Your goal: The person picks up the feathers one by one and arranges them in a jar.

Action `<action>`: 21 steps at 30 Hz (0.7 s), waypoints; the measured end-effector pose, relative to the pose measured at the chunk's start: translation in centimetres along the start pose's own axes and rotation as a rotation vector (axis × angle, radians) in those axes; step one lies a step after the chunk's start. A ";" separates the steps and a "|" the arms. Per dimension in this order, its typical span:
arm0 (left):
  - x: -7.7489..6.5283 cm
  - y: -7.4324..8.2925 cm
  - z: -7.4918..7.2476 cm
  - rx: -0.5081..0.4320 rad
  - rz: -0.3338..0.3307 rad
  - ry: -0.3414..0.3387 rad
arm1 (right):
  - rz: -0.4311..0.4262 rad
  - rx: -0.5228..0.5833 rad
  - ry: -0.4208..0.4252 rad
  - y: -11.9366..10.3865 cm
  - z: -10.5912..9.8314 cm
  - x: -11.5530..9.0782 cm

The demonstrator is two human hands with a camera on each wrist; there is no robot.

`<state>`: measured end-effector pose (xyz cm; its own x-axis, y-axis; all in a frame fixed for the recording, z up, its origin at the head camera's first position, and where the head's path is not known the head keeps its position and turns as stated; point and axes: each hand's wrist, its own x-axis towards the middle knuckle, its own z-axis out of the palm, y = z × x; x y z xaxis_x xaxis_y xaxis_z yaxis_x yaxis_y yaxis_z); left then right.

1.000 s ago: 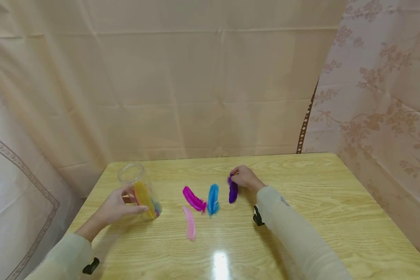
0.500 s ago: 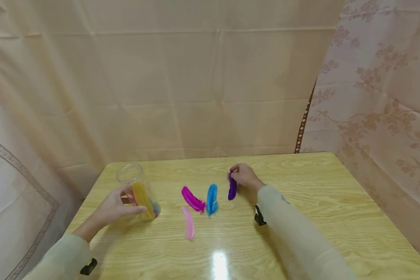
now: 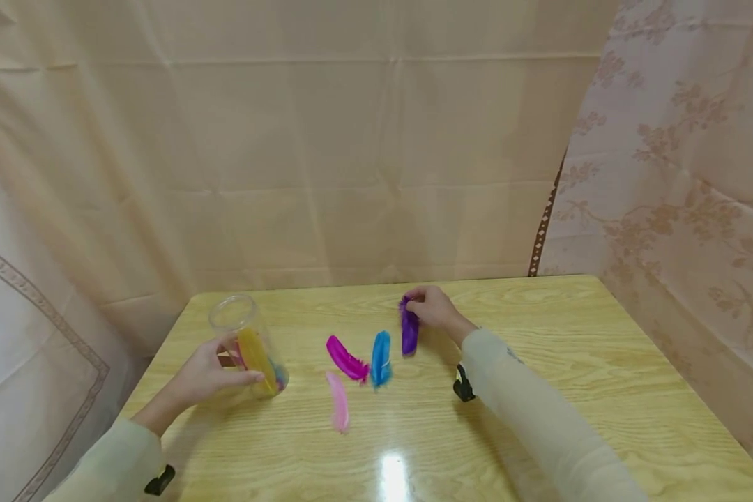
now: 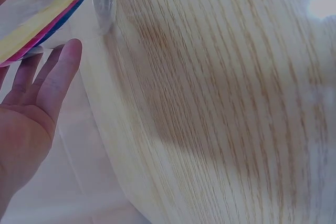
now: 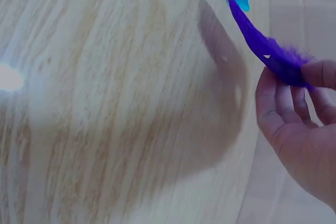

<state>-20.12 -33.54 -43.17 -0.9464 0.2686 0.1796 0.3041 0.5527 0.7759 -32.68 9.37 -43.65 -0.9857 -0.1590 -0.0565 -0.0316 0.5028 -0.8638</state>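
Note:
A purple feather (image 3: 409, 329) hangs from my right hand (image 3: 436, 308), pinched near its fluffy end between thumb and fingers; the right wrist view shows this feather (image 5: 262, 48) over its shadow. My left hand (image 3: 203, 373) grips a clear plastic jar (image 3: 233, 312) on the left of the table, thumb on the near side. Inside the jar stand a yellow feather (image 3: 256, 361) and others in pink and blue. Between the hands a magenta feather (image 3: 346, 359), a blue feather (image 3: 381, 358) and a pale pink feather (image 3: 338, 401) lie flat on the wood.
The wood-grain table (image 3: 539, 397) has its far edge against a beige cloth (image 3: 351, 174). A flowered cloth (image 3: 696, 174) hangs on the right and a white one (image 3: 31, 348) on the left. A bright reflection shows near the front.
My right hand has moved slightly left and away with the purple feather, which now hangs closer to the blue one. The left hand and jar have stayed in place.

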 end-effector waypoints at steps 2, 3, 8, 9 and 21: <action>0.0 0.2 0.0 -0.001 0.001 -0.002 | -0.002 0.009 -0.008 -0.3 0.0 -0.1; 0.1 0.2 0.0 0.000 0.002 -0.003 | -0.002 0.022 -0.012 -0.5 0.0 -0.1; 0.3 0.1 0.1 0.010 0.003 -0.005 | 0.001 0.074 -0.028 -1.2 -0.1 -0.1; 0.3 0.1 0.1 0.012 0.002 -0.005 | 0.006 0.086 -0.032 -1.3 -0.1 -0.1; -0.1 0.4 -0.1 -0.003 -0.001 -0.011 | -0.015 0.445 -0.121 -3.8 -0.1 -0.4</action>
<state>-19.94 -33.39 -42.85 -0.9453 0.2770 0.1722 0.3030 0.5505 0.7779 -32.22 7.58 -40.28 -0.9582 -0.2751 -0.0781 0.0551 0.0905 -0.9944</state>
